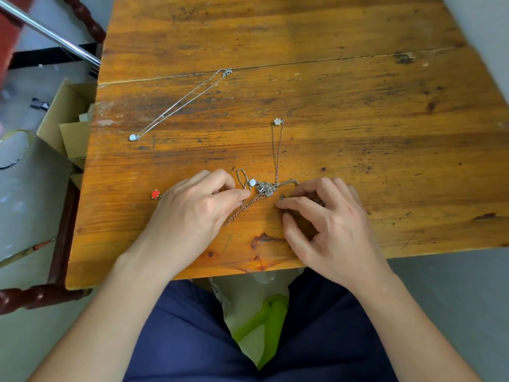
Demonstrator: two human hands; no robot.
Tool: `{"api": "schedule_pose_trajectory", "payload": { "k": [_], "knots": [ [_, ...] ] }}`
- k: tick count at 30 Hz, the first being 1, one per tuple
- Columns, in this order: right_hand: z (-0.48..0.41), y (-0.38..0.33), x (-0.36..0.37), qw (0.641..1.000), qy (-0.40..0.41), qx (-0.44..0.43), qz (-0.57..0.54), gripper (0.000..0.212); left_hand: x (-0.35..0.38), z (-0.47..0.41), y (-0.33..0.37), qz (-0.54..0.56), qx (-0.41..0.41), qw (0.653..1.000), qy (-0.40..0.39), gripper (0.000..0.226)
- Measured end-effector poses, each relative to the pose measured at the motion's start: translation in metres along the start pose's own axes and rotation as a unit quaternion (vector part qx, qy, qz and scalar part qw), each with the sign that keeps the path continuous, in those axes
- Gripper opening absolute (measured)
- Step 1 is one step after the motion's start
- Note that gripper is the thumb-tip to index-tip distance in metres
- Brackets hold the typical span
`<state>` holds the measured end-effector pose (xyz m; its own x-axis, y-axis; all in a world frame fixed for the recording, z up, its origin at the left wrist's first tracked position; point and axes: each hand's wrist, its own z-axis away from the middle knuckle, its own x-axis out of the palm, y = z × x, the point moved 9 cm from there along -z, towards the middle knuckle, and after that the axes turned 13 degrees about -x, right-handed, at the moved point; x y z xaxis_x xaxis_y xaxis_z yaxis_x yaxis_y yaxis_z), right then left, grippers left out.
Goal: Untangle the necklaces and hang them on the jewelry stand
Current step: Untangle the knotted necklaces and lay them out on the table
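1. Left hand (192,213) pinching a chain at the tangle (265,187), near my edge of the table (358,119).
2. Right hand (333,227) curled just beside it; whether it grips, I can't tell.
3. One necklace (179,106) lies apart, far left.

Head-worn camera looks steeply down, close over the wooden table (303,37).

A wooden table (358,106) bears tangled necklaces (265,188) and a separate necklace (180,105).
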<state>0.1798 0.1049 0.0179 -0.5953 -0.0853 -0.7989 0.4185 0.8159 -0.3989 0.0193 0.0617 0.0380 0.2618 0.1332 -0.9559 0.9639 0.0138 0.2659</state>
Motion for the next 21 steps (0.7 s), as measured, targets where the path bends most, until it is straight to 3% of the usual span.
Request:
{"api": "schedule_pose_trajectory", "payload": {
  "k": [7, 16, 21],
  "knots": [
    [-0.001, 0.000, -0.001, 1.000, 0.003, 0.000, 0.002, 0.016, -0.002, -0.002, -0.002, -0.006, 0.034, 0.999, -0.006, 0.022],
    [-0.016, -0.013, 0.003, 0.999, 0.016, -0.028, 0.010, 0.018, -0.003, 0.015, -0.016, 0.038, -0.068, 0.996, 0.040, 0.023],
    [-0.021, -0.016, 0.016, 0.998, -0.021, -0.049, 0.015, 0.024, 0.001, 0.024, -0.012, 0.035, -0.100, 0.993, 0.050, 0.026]
  ]
}}
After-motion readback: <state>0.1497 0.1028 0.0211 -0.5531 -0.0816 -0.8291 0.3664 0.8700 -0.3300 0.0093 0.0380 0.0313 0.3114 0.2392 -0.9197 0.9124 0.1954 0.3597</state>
